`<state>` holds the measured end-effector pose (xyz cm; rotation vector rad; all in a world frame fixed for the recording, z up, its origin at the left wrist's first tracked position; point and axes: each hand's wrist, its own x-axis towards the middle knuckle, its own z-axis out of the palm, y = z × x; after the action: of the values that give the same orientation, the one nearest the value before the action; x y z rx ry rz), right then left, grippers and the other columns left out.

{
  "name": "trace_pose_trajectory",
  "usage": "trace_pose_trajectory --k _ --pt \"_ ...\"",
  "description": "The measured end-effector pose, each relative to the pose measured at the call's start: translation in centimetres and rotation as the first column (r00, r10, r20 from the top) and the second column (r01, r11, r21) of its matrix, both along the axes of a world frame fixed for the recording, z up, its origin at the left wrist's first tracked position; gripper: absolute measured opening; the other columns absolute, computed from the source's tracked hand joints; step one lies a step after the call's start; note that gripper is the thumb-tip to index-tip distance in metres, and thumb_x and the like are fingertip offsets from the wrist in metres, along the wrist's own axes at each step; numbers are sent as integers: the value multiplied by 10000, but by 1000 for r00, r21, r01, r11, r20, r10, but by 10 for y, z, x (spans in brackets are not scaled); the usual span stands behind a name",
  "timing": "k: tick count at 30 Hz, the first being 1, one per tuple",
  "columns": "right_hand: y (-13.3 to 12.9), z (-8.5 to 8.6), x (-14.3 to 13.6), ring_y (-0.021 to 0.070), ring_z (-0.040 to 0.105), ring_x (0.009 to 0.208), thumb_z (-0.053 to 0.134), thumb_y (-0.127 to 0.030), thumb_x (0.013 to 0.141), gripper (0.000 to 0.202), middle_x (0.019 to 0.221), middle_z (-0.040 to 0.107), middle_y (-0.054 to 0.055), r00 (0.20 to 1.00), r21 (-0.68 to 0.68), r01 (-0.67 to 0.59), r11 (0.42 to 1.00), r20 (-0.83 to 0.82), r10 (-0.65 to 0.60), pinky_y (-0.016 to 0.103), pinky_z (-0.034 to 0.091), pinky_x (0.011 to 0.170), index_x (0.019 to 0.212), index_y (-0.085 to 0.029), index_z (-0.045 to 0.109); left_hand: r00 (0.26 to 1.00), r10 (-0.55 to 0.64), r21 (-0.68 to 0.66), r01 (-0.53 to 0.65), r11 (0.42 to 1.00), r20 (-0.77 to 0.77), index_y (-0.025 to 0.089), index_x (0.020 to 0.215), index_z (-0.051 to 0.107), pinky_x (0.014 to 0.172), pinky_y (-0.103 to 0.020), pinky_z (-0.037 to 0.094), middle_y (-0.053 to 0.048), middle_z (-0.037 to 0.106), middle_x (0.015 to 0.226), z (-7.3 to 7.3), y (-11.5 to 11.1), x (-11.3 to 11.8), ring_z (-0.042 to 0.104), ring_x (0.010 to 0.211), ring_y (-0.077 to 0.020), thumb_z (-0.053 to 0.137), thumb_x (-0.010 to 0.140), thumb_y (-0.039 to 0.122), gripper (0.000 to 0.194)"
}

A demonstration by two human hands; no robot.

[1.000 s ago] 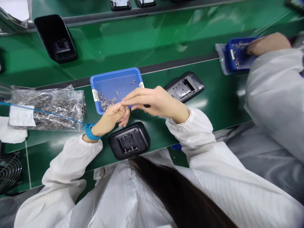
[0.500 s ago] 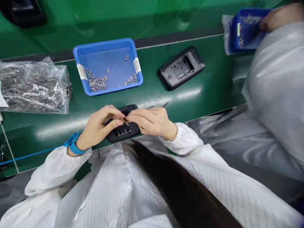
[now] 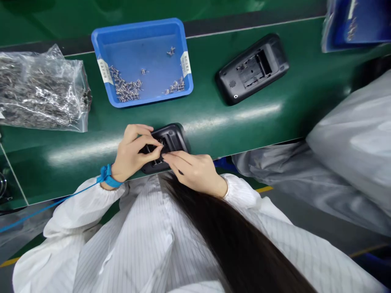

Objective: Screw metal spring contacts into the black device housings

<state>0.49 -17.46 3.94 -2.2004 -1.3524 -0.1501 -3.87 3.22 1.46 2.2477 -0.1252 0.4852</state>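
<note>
A black plastic device housing [image 3: 178,138] lies at the table's front edge, its battery compartment facing up and partly covered by my fingers. Over that compartment, my left hand [image 3: 134,148] pinches a small metal battery spring [image 3: 162,143] between thumb and forefinger. A blue strap [image 3: 108,176] circles the left wrist. My right hand [image 3: 195,171] is closed, with its fingertips pressed together at the compartment's near side, close to the left thumb. What it grips is hidden by the fingers. Metal spring contacts [image 3: 159,161] show along the compartment's near edge.
Beyond my hands is a blue tray [image 3: 146,99] holding several small metal springs [image 3: 128,90]. A clear bag of metal parts [image 3: 45,95] lies left. Another black housing [image 3: 227,87] rests right of the tray. At far right are another blue tray [image 3: 366,34] and a co-worker's grey sleeve [image 3: 351,122].
The view has shifted, and the co-worker's hand has left the frame. My right hand has moved slightly back toward me from the left fingertips. A thin dark tool end behind it no longer shows.
</note>
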Motion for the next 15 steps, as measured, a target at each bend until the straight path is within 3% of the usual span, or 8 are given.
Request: trace_pose_trajectory --k 4,9,15 --pt "4 1 -2 41 615 629 537 -180 948 213 898 729 -41 1000 -177 -15 984 22 19 261 340 495 1092 -202 692 996 -44 37 47 998 -72 209 799 656 961 -422 501 -27 622 977 -6 0 8 606 1114 -231 682 840 208 48" --pt "5 4 1 43 588 591 554 -172 930 197 809 699 -68 999 -181 -22 983 37 29 275 320 484 1056 -199 703 982 -138 27 143 989 -127 218 785 644 1035 -468 446 -27 629 1031 -1 2 8 562 1201 -255 686 840 219 69" --pt "4 1 0 35 590 608 548 -195 946 200 882 725 -51 999 -172 -18 985 38 25 266 315 493 1073 -201 703 982 -71 -4 72 997 -174 209 857 636 1028 -449 469 -33 612 1068 -2 2 10 566 1190 -236 672 867 213 38"
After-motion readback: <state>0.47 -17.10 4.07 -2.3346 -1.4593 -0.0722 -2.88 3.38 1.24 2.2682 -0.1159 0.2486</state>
